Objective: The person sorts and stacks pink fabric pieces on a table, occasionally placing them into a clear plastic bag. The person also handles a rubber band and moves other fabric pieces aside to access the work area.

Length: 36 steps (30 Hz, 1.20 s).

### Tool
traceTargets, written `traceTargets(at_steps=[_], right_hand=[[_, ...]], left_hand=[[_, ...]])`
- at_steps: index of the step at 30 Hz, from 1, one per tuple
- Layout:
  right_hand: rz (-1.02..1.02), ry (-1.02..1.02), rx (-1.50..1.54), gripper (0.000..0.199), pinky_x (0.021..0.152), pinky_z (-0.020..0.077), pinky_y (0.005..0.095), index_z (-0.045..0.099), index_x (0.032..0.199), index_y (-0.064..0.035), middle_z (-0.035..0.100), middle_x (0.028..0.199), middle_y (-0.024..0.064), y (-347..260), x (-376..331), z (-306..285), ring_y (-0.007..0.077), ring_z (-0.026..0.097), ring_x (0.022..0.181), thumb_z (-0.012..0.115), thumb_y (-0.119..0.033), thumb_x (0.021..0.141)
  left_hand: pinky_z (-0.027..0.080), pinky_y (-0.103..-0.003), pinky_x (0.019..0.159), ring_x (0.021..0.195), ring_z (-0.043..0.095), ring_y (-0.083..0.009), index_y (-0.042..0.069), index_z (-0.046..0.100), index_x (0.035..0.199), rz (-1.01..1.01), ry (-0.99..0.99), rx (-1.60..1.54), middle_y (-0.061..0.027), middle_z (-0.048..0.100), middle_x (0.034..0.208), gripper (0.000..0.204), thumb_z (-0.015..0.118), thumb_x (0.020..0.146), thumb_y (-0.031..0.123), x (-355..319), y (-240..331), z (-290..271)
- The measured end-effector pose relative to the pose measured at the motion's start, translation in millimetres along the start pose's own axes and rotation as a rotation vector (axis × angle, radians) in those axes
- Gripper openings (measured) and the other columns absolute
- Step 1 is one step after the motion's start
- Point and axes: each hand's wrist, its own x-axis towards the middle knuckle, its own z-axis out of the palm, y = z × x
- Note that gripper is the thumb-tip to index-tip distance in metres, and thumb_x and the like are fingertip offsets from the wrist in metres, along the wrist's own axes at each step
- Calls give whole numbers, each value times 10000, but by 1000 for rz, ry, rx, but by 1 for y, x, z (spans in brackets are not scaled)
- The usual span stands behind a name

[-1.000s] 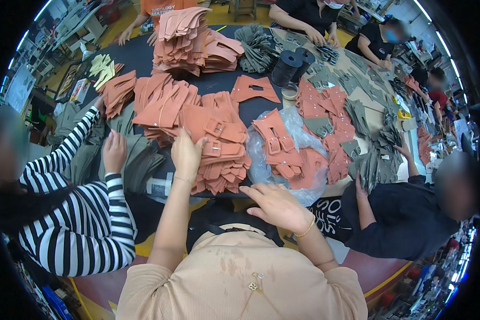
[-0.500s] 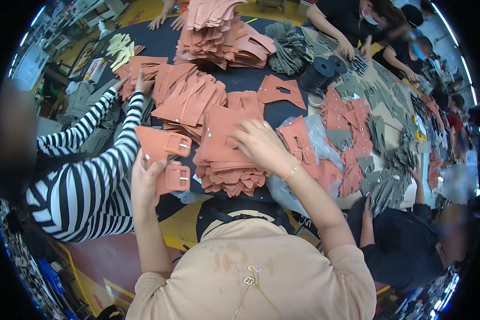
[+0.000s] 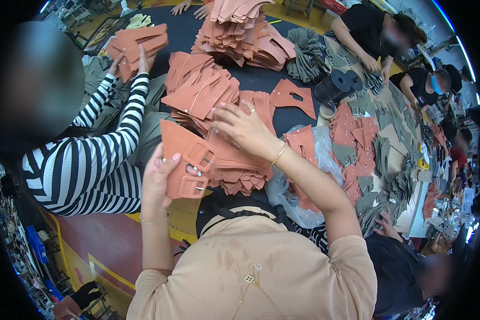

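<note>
A: Left hand (image 3: 156,178) status?
B: Closed on the buckled piece (image 3: 176,140), orange, two square buckles side by side. Thumb on the near face, fingers mostly hidden behind, one fingertip showing between the two straps
A: Where's the piece sitting?
B: Up in that hand, in front of the body, left of the near stack (image 3: 248,168) of orange pieces. Buckles point right, toward the stack
A: Right hand (image 3: 246,130)?
B: Over that stack, palm down, fingers parted and loosely bent, a bit blurred. Can't tell if the tips touch or pinch anything
A: What's around it?
B: Banded bundle (image 3: 200,98) of orange pieces just beyond the fingers. Single slotted piece (image 3: 293,100) flat on the dark tabletop (image 3: 250,80), right of the bundle. Black spools (image 3: 332,86) and a tape roll (image 3: 326,111) further right. Clear plastic bag (image 3: 278,186) right of the stack, orange pieces on it
A: Anyone close by?
B: Co-worker on the left, striped sleeves (image 3: 132,122), both hands holding up another orange bundle (image 3: 138,45)
</note>
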Motion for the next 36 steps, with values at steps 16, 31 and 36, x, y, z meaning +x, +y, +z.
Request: traceTargets(at_steps=[16, 31, 36], right_hand=[[660, -81, 440, 286, 713, 471, 397, 585, 1012, -11, 568, 955, 132, -5, -19, -6, 304, 595, 828, 709, -174, 812], [870, 1011, 1598, 310, 865, 576, 367, 488, 1224, -37, 635, 1120, 134, 138, -142, -41, 252, 640, 1069, 581, -39, 928], [1662, 905, 1779, 438, 956, 465, 439, 421, 1310, -43, 570, 1261, 135, 208, -200, 73, 281, 549, 1189, 608, -176, 937]], left_hand=[[551, -293, 696, 747, 639, -158, -21, 518, 1142, 30, 102, 34, -122, 639, 976, 257, 590, 931, 107, 9, -10, 7], [559, -313, 804, 983, 645, -166, 21, 484, 1202, -176, 131, 142, -99, 619, 1135, 304, 595, 923, 67, 74, -90, 6], [552, -290, 781, 966, 644, -147, 22, 487, 1185, -153, 143, 149, -88, 624, 1119, 296, 606, 919, 73, 77, -105, -12]])
